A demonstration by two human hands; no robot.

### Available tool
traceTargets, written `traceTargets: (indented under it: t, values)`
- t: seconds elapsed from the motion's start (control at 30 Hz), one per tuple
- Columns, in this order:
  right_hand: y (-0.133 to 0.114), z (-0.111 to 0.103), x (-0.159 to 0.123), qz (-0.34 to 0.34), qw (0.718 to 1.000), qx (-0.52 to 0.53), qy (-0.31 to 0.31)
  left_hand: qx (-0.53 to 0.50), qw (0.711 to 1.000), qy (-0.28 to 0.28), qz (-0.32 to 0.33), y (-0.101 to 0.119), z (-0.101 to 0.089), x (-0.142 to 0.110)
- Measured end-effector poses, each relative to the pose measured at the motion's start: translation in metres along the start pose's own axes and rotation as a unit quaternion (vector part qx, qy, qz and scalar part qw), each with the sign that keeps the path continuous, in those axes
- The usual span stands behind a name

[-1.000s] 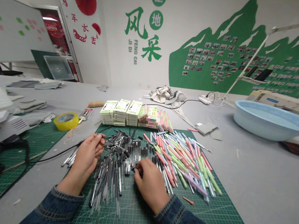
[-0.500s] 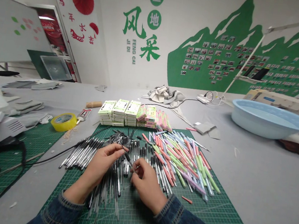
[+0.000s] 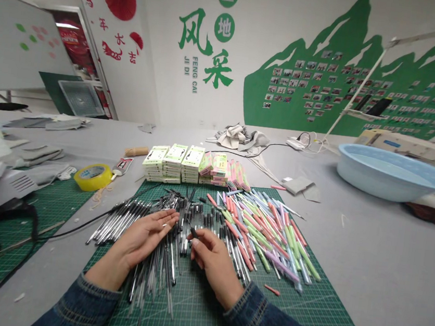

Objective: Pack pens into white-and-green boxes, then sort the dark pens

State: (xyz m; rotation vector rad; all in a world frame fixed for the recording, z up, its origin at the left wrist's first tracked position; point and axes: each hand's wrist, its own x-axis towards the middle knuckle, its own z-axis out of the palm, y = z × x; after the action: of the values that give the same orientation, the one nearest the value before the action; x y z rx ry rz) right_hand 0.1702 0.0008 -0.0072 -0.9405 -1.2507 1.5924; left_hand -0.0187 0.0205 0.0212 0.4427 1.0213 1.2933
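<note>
My left hand (image 3: 138, 239) is half turned up, its fingers stretched out and the thumb away from them, above the clear pen tubes. A tiny pale speck shows at its fingers; I cannot make out what it is. My right hand (image 3: 212, 262) pinches a small black pen part (image 3: 194, 232), which looks like a cap or grip, between thumb and fingers. Beneath and around both hands lie clear pen barrels with black ends (image 3: 122, 220) and thin clear tubes (image 3: 148, 286). Coloured pen barrels (image 3: 268, 231) in pink, green, blue and purple are heaped to the right.
A green cutting mat (image 3: 218, 323) lies under the pens. Behind them stand stacked small boxes (image 3: 174, 163). Yellow tape (image 3: 93, 176) and a glue tube (image 3: 123, 166) are to the left. Cloth scraps (image 3: 236, 136) and a blue basin (image 3: 392, 175) sit farther back.
My left hand has let go of the dark pen part and opened, shifting slightly left. The black part is now in my right hand's pinch alone.
</note>
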Motion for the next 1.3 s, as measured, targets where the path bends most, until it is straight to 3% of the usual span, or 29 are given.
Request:
traceTargets:
  t: [0.33, 0.47, 0.73, 0.93, 1.17, 1.3]
  values:
    - [0.002, -0.002, -0.001, -0.032, 0.995, -0.098, 0.011, 0.055, 0.996, -0.069, 0.016, -0.002, 0.004, -0.005]
    - [-0.001, -0.002, -0.003, -0.059, 0.985, -0.161, 0.021, 0.119, 0.988, -0.078, 0.068, -0.003, 0.010, -0.009]
    - [-0.008, -0.005, -0.005, -0.115, 0.955, -0.271, 0.033, 0.284, 0.945, -0.111, 0.119, 0.002, 0.004, -0.011]
    - [-0.006, -0.006, -0.005, -0.138, 0.935, -0.323, 0.041, 0.330, 0.925, -0.130, 0.133, 0.002, 0.007, -0.014]
    - [-0.005, -0.006, -0.007, -0.156, 0.925, -0.345, 0.038, 0.385, 0.902, -0.145, 0.130, -0.002, 0.007, -0.013]
    - [-0.003, -0.007, -0.004, -0.147, 0.931, -0.322, 0.085, 0.426, 0.881, -0.158, 0.134, -0.001, 0.009, -0.015]
